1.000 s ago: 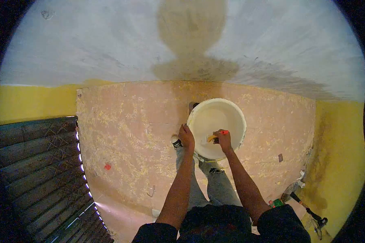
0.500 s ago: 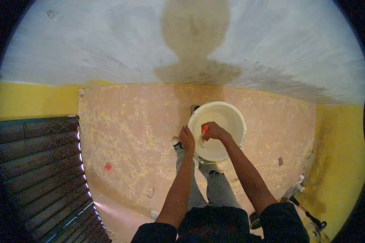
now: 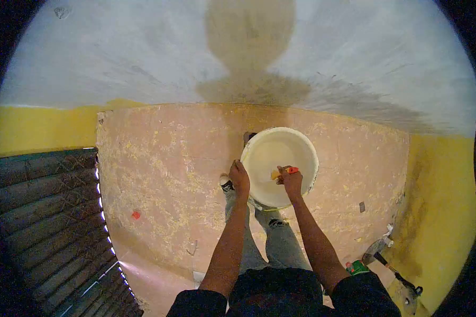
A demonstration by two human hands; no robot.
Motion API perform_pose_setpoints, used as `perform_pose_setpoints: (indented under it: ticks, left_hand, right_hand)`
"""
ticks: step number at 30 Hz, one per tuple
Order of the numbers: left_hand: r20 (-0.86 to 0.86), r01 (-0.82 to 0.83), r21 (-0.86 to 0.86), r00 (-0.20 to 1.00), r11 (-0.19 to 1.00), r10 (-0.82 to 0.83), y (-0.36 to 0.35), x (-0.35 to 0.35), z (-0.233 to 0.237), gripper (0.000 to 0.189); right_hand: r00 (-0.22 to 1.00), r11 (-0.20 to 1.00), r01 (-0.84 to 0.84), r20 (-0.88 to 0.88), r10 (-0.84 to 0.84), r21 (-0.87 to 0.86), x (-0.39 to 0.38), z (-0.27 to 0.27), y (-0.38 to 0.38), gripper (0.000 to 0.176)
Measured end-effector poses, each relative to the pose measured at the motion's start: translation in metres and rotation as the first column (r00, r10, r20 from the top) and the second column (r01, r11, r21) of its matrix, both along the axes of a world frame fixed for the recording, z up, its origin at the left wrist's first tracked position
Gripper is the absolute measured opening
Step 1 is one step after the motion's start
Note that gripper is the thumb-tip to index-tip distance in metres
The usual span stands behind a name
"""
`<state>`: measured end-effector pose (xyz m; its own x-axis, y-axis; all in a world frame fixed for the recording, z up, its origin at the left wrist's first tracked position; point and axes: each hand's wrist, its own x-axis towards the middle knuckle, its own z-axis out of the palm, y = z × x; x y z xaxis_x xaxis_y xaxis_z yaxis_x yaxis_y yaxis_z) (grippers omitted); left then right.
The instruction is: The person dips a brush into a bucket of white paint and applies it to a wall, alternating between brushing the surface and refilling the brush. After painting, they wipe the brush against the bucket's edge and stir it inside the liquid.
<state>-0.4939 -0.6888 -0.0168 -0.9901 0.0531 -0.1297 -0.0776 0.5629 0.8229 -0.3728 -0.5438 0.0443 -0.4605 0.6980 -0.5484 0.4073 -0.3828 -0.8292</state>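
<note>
A white bucket (image 3: 301, 150) of pale paint stands between my feet on a paint-spattered floor sheet (image 3: 158, 169). My left hand (image 3: 239, 178) grips the bucket's near left rim. My right hand (image 3: 291, 181) is over the near right part of the bucket, closed on a tool with a red handle (image 3: 291, 170) whose yellowish end points into the paint. Both forearms reach straight down from my dark sleeves.
A grey-white wall (image 3: 143, 53) with my shadow rises behind the sheet, above a yellow band (image 3: 42, 129). A dark ribbed shutter (image 3: 42, 211) lies at the left. Tools (image 3: 378, 251) and a green item (image 3: 357, 267) lie by the yellow wall at the right.
My right hand has swung from the bucket's left side, next to my left hand, back to the near right rim, with the tool in it. The left hand stayed on the rim.
</note>
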Motion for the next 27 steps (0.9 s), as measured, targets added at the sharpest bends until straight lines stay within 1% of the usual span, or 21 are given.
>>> perform_pose_setpoints:
  ticks: [1, 4, 6, 7, 8, 9, 10, 11, 12, 13, 15, 16, 18, 19, 21, 22, 23, 24, 25, 26, 27]
  left_hand:
    - [0.102, 0.011, 0.049, 0.995, 0.999, -0.016, 0.001, -0.001, 0.009, 0.042]
    - [0.057, -0.010, 0.098, 0.998, 0.995, 0.005, 0.004, 0.000, 0.014, 0.042]
    - [0.101, 0.012, 0.056, 0.995, 0.998, -0.018, 0.000, -0.001, 0.009, 0.042]
    - [0.144, 0.034, 0.017, 0.989, 0.999, -0.036, -0.002, -0.001, 0.006, 0.043]
    - [0.146, 0.033, 0.020, 0.989, 0.999, -0.035, -0.002, 0.000, 0.002, 0.043]
    - [0.101, 0.028, 0.050, 0.994, 0.998, -0.033, -0.001, 0.000, 0.007, 0.042]
    - [0.057, 0.025, 0.079, 0.998, 0.997, -0.029, 0.000, 0.000, 0.008, 0.043]
    - [0.058, 0.023, 0.081, 0.998, 0.996, -0.028, 0.000, 0.000, 0.009, 0.043]
    - [0.095, 0.030, 0.024, 0.995, 0.999, -0.032, 0.000, -0.001, 0.008, 0.044]
    - [0.132, 0.039, -0.032, 0.991, 0.999, -0.034, 0.000, -0.002, 0.006, 0.045]
    - [0.151, 0.034, -0.042, 0.988, 0.999, -0.027, 0.000, -0.001, 0.006, 0.045]
    - [0.171, 0.033, -0.053, 0.985, 0.998, -0.023, 0.001, -0.001, 0.008, 0.044]
    - [0.182, 0.040, -0.026, 0.983, 0.999, -0.034, 0.000, -0.001, 0.012, 0.044]
    - [0.191, 0.047, -0.005, 0.981, 0.999, -0.045, 0.000, -0.002, 0.015, 0.043]
    - [0.139, 0.038, 0.033, 0.989, 0.999, -0.043, -0.001, -0.001, 0.012, 0.043]
    - [0.090, 0.035, 0.066, 0.995, 0.997, -0.041, -0.001, -0.002, 0.011, 0.042]
    - [0.086, 0.033, 0.063, 0.996, 0.997, -0.039, -0.001, -0.004, 0.010, 0.042]
    - [0.145, 0.041, 0.029, 0.988, 0.999, -0.045, -0.002, -0.005, 0.010, 0.042]
    - [0.206, 0.050, -0.003, 0.977, 0.999, -0.048, -0.002, -0.004, 0.009, 0.041]
    - [0.208, 0.048, -0.006, 0.977, 0.999, -0.045, -0.001, -0.003, 0.008, 0.041]
    - [0.094, 0.032, -0.043, 0.995, 0.999, -0.028, 0.000, 0.000, 0.002, 0.041]
  right_hand:
    - [1.000, 1.000, 0.004, 0.001, -0.004, 0.000, 0.002, -0.003, -0.005, 0.021]
    - [1.000, 0.999, 0.023, 0.009, -0.022, -0.041, 0.003, -0.009, -0.014, 0.022]
    - [0.988, 0.990, -0.142, 0.064, 0.142, 0.000, 0.005, -0.010, -0.016, 0.028]
    - [0.988, 0.990, -0.143, 0.066, 0.143, 0.002, 0.003, -0.011, -0.014, 0.028]
    - [0.976, 0.975, -0.213, 0.040, 0.216, -0.054, 0.001, -0.011, -0.009, 0.028]
    - [0.958, 0.953, -0.283, 0.011, 0.285, -0.107, -0.002, -0.011, -0.005, 0.029]
    - [0.958, 0.953, -0.283, 0.014, 0.286, -0.104, -0.009, -0.004, -0.002, 0.029]
    - [0.903, 0.903, -0.423, 0.049, 0.427, -0.070, -0.017, 0.003, -0.001, 0.027]
    - [0.826, 0.831, -0.555, 0.087, 0.556, -0.040, -0.026, 0.011, 0.000, 0.025]
    - [0.825, 0.829, -0.558, 0.088, 0.559, -0.039, -0.032, 0.020, 0.002, 0.025]
    - [0.644, 0.646, -0.763, 0.073, 0.762, -0.012, -0.041, 0.031, 0.006, 0.025]
    - [0.643, 0.645, -0.764, 0.077, 0.762, -0.009, -0.047, 0.034, 0.008, 0.025]
    - [0.462, 0.459, -0.887, 0.089, 0.882, 0.054, -0.056, 0.035, 0.014, 0.023]
    - [0.461, 0.457, -0.887, 0.092, 0.883, 0.057, -0.060, 0.034, 0.016, 0.023]
    - [0.299, 0.267, -0.926, 0.088, 0.950, 0.267, -0.068, 0.024, 0.018, 0.023]
    - [0.297, 0.265, -0.926, 0.086, 0.951, 0.270, -0.069, 0.013, 0.019, 0.023]
    - [0.266, 0.190, -0.898, 0.146, 0.953, 0.397, -0.068, 0.003, 0.021, 0.024]
    - [0.243, 0.106, -0.853, 0.209, 0.947, 0.511, -0.068, 0.004, 0.021, 0.026]
    - [0.241, 0.106, -0.854, 0.206, 0.948, 0.510, -0.064, 0.005, 0.022, 0.026]
    - [0.382, 0.303, -0.840, 0.093, 0.920, 0.450, -0.056, 0.007, 0.025, 0.025]
    - [0.520, 0.486, -0.794, -0.006, 0.854, 0.365, -0.052, 0.016, 0.026, 0.025]
